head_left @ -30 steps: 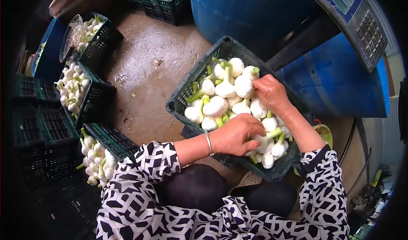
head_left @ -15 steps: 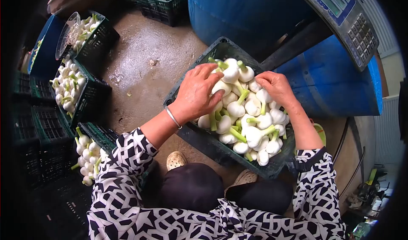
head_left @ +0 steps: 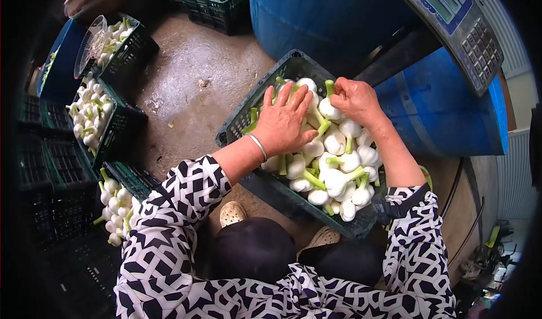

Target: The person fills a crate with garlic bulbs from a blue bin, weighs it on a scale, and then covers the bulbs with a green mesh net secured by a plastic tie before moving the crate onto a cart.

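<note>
A dark green plastic crate (head_left: 271,192) in front of my knees is heaped with white garlic bulbs (head_left: 337,182) on short green stems. My left hand (head_left: 285,118) lies palm down over bulbs at the crate's left side, fingers stretched and slightly apart. At the far right of the heap, the curled fingers of my right hand (head_left: 359,101) pinch the green stem of a garlic bulb (head_left: 329,109). That bulb rests among the others, its stem pointing up. Bulbs beneath my left palm are hidden.
A scale display (head_left: 451,28) with a keypad overhangs the upper right. Behind the crate stand a large blue barrel (head_left: 327,17) and a blue tub (head_left: 446,107). More garlic crates (head_left: 127,118) line the left, beside stacked dark crates (head_left: 65,164). The concrete floor (head_left: 192,65) looks wet.
My left hand has shifted right and flattened over the bulbs. My right hand has moved slightly left and away from me, closing on a stem that now stands more upright.
</note>
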Available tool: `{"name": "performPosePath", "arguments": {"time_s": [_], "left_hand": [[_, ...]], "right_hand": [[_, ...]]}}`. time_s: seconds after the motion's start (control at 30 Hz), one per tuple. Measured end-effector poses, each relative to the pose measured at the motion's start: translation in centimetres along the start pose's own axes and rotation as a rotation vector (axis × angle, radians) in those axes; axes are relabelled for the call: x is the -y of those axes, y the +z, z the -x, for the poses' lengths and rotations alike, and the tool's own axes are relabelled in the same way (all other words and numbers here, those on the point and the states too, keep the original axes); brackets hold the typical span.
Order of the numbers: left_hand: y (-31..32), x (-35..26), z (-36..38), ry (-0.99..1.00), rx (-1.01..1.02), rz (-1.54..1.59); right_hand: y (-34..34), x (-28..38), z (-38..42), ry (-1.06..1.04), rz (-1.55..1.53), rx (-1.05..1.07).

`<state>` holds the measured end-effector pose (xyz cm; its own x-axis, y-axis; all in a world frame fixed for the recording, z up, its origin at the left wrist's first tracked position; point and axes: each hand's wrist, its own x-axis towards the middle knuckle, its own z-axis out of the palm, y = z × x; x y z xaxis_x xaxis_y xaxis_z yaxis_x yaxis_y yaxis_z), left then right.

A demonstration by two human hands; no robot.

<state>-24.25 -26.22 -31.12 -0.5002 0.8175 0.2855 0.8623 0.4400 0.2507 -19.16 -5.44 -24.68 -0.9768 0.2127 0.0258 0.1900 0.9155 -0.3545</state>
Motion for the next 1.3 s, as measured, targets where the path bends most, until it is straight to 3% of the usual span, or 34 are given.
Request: {"name": "performPosePath", "arguments": {"time_s": [0.1,0.13,0.17,0.23,0.3,0.4,0.43,0.5,0.57,0.67,0.83,0.9,0.93,1.0,1.03,1.1,1.17,1.2,1.23,1.3], "left_hand": [[-0.1,-1.9,0.6,0.038,-0.03,0.008],[0.4,-2.3,0.2,0.014,-0.033,-0.011],[0.7,-3.0,0.0,0.026,-0.02,-0.012],[0.8,-3.2,-1.8,-0.03,0.005,-0.141],[0.3,-2.7,-1.9,0.034,0.022,-0.207],[-0.8,-1.1,-0.8,0.024,-0.01,-0.02],[-0.7,-0.9,-0.7,0.024,-0.01,-0.018],[-0.6,-0.4,-0.3,-0.016,-0.049,0.044],[-0.2,-0.7,-0.3,-0.036,-0.05,0.077],[-0.4,-0.5,0.0,-0.024,-0.052,0.109],[-0.1,0.1,0.5,-0.066,-0.084,0.135],[-0.2,0.1,0.7,-0.083,-0.05,0.131],[-0.2,0.1,0.6,-0.114,-0.051,0.142],[0.0,0.2,0.6,-0.151,-0.051,0.153],[-0.1,0.2,0.6,-0.154,-0.053,0.158],[-0.3,0.0,0.5,-0.112,-0.004,0.155],[0.4,0.2,0.4,-0.02,-0.04,0.134],[0.6,0.4,0.4,0.068,-0.073,0.109],[0.8,0.5,0.3,0.069,-0.07,0.105],[1.0,0.8,0.3,0.042,-0.002,0.199]], "right_hand": [[-2.6,1.2,0.6,-0.037,0.104,0.017],[-0.9,-0.1,0.2,-0.076,0.167,0.105],[1.3,-0.6,-0.3,0.053,0.145,0.28],[2.8,-1.3,-1.7,0.054,0.216,0.287],[2.8,-1.5,-2.7,0.008,0.301,0.351],[-0.2,0.9,-1.1,0.156,0.293,0.497],[0.3,1.0,-0.4,0.158,0.294,0.498],[1.7,1.2,0.4,-0.052,0.349,0.309],[3.0,1.1,-0.2,-0.039,0.343,0.358],[3.1,2.1,-3.3,0.079,0.522,0.701],[1.7,3.0,-3.2,-0.009,0.535,0.834],[1.8,1.8,-1.9,-0.084,0.529,0.547],[1.2,1.5,-1.1,-0.079,0.533,0.553],[-0.4,0.9,0.4,0.054,0.428,0.298],[-1.1,0.3,1.2,0.054,0.432,0.301],[-2.4,-1.1,2.6,0.24,0.056,-0.095],[-2.1,-2.8,3.2,0.182,-0.411,-0.367],[-1.7,-2.5,3.3,0.165,-0.695,-0.441],[-1.4,-2.1,3.2,0.166,-0.7,-0.442],[-0.9,-1.0,2.7,0.184,-1.045,-0.494]]}}
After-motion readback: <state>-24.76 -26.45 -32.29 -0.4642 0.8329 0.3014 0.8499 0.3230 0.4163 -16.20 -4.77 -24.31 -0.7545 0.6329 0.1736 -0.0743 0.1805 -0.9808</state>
